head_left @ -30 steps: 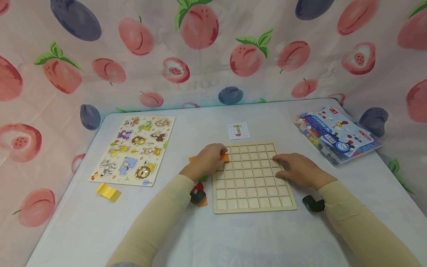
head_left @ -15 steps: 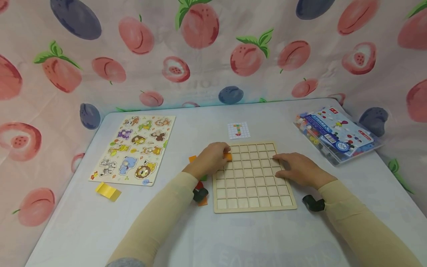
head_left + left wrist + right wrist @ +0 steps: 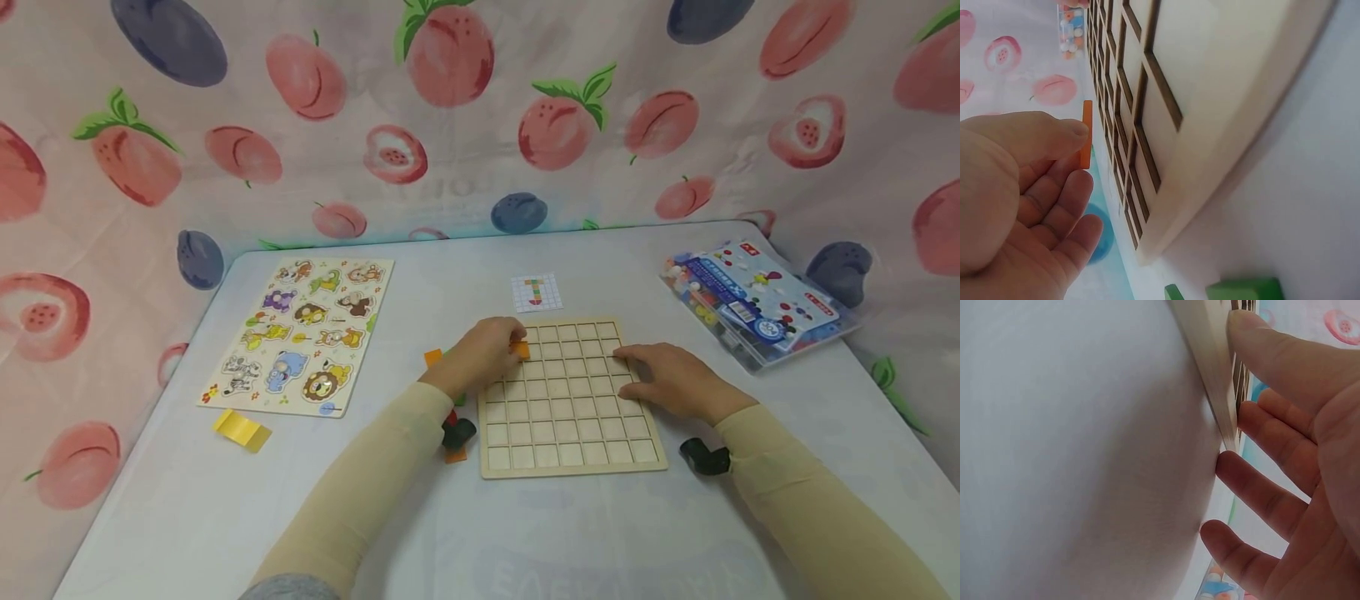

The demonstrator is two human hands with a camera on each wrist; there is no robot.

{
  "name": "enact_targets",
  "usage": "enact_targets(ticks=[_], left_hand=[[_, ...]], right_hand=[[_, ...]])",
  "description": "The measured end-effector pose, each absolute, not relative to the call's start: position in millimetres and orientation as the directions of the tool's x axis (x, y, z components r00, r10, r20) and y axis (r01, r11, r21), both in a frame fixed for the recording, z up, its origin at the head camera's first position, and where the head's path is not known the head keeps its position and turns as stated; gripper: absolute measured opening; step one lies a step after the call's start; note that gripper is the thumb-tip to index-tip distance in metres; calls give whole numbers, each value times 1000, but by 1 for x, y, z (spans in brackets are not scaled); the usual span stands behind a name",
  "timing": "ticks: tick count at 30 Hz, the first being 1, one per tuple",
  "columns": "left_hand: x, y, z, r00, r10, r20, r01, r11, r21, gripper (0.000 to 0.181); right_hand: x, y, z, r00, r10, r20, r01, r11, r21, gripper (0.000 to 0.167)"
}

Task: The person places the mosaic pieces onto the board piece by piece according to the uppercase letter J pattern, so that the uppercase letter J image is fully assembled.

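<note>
My left hand (image 3: 483, 354) pinches a thin orange square tile (image 3: 1087, 134) between thumb and fingers, held over the upper left part of a wooden grid board (image 3: 573, 455). In the left wrist view the tile stands edge-on to the camera, apart from the board. On the other side, my right hand (image 3: 671, 379) rests at the board's right edge, its thumb and fingertips touching there and its fingers spread. Loose orange tiles (image 3: 456, 457) and green pieces (image 3: 1244, 289) lie left of the board, partly hidden by my left arm. A small card (image 3: 536, 293) with a coloured grid figure lies behind the board.
An animal puzzle board (image 3: 300, 337) lies at the left, with a bent yellow strip (image 3: 242, 431) in front of it. A clear plastic case (image 3: 757, 304) of colourful parts stands at the back right. Peach-printed cloth (image 3: 450, 183) hangs behind the table.
My left hand has moved slightly right and away from me, carrying the orange tile further over the board. My right hand has stayed in place.
</note>
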State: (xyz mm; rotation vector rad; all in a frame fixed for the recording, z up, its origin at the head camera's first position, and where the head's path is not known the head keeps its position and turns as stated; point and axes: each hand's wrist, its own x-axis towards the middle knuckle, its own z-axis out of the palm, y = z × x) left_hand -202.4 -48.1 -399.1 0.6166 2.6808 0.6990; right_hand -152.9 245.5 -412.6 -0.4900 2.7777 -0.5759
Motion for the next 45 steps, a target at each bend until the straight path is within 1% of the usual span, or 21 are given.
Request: enact_targets(ticks=[16, 31, 45], left_hand=[[-207, -33, -401, -847, 505, -164, 372, 785, 495, 37], [-205, -31, -400, -849, 493, -191, 351, 796, 494, 37], [-208, -33, -404, -845, 507, -171, 369, 783, 500, 32]], right_hand=[[-152, 247, -416, -905, -390, -172, -289, 857, -426, 62], [-152, 247, -416, -908, -378, -182, -274, 864, -423, 63], [-151, 247, -414, -910, -377, -173, -277, 863, -423, 62]])
